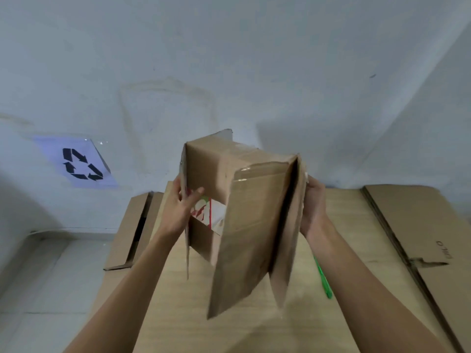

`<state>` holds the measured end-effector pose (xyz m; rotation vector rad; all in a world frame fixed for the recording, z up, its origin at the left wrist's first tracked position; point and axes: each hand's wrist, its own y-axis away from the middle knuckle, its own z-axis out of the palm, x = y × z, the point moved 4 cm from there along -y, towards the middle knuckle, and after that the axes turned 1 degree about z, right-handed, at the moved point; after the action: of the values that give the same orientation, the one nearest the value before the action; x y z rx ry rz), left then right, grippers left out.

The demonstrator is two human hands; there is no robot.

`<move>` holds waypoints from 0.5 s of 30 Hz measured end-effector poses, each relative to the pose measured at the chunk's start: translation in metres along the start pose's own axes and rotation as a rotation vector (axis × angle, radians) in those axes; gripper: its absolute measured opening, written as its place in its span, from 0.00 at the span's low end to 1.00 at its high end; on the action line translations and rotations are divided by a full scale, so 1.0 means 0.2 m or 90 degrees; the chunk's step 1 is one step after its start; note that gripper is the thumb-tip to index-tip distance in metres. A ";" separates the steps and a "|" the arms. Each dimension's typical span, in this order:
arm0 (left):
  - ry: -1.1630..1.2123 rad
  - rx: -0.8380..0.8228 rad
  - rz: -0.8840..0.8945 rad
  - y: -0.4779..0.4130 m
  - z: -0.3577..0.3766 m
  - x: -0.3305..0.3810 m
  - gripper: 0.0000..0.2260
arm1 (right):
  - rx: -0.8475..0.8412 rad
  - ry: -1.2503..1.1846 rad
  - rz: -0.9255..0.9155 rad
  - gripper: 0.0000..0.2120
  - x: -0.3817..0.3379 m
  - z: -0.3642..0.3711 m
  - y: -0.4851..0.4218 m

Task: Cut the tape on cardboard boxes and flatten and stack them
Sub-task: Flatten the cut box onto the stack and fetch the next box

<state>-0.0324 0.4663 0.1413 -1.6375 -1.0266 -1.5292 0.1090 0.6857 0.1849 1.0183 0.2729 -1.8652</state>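
I hold a brown cardboard box (244,207) up in the air over the table, its opened flaps hanging down toward me. Clear tape shines on one flap. My left hand (182,203) grips the box's left side panel, thumb inside the opening. My right hand (314,205) holds the right side panel, its fingers hidden behind the cardboard. A white, red and green printed piece (209,212) shows inside the box. A green cutter (322,280) lies on the wooden table (178,314), partly hidden by my right forearm.
Flattened cardboard (418,225) lies stacked at the table's right. More flat cardboard (132,225) hangs off the table's left edge. A recycling sign (81,164) is on the wall at left. Tiled floor lies to the lower left.
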 end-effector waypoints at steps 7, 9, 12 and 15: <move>-0.161 0.038 -0.036 -0.06 0.02 0.14 0.14 | 0.328 0.380 -0.121 0.07 -0.14 -0.37 -0.09; -0.142 0.058 -0.061 -0.08 0.03 0.12 0.14 | 0.458 0.345 -0.269 0.09 -0.30 -0.40 -0.01; -0.091 0.077 -0.093 -0.10 0.03 0.11 0.14 | 0.472 0.258 -0.539 0.07 -0.44 -0.37 0.22; -0.054 0.061 -0.109 -0.14 0.05 0.11 0.16 | 0.353 0.515 -0.602 0.08 -0.27 -0.24 0.35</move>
<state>-0.0512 0.4903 0.1605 -1.5940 -1.2951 -1.5040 0.2024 0.7110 0.2113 2.3150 0.8540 -2.2865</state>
